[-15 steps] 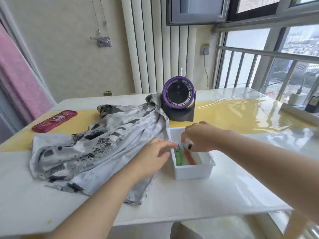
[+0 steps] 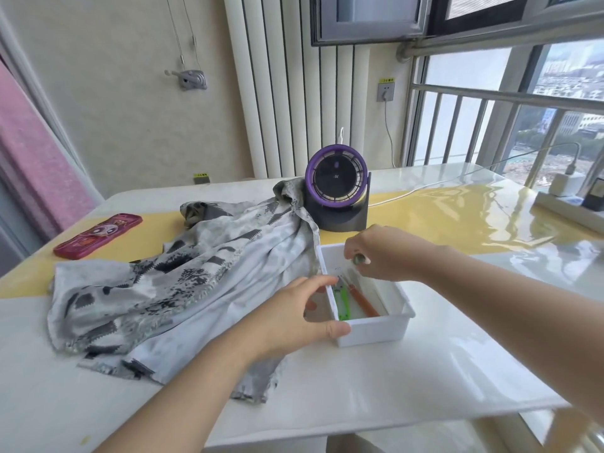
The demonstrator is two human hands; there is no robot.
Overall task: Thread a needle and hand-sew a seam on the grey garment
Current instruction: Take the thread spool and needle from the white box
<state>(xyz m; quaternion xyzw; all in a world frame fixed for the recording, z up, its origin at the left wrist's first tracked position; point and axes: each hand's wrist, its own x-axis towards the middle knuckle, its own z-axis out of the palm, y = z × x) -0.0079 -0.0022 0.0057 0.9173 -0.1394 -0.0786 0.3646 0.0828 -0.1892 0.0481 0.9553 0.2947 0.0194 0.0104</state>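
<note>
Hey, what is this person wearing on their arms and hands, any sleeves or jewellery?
Nothing visible: the left hand and right hand are bare, no gloves, rings, watch or bracelet, and both forearms are uncovered to the frame edge.

Two hands in play: one left hand [image 2: 294, 317], one right hand [image 2: 382, 253]. One white box [image 2: 376, 331], and two tools inside it: one green tool [image 2: 343, 305], one orange tool [image 2: 362, 300]. One small round object [image 2: 359, 259] at the right hand. One cloth [image 2: 183, 289] left, one red phone case [image 2: 98, 237] far left, one purple fan [image 2: 336, 191] behind, one table [image 2: 425, 371].
</note>
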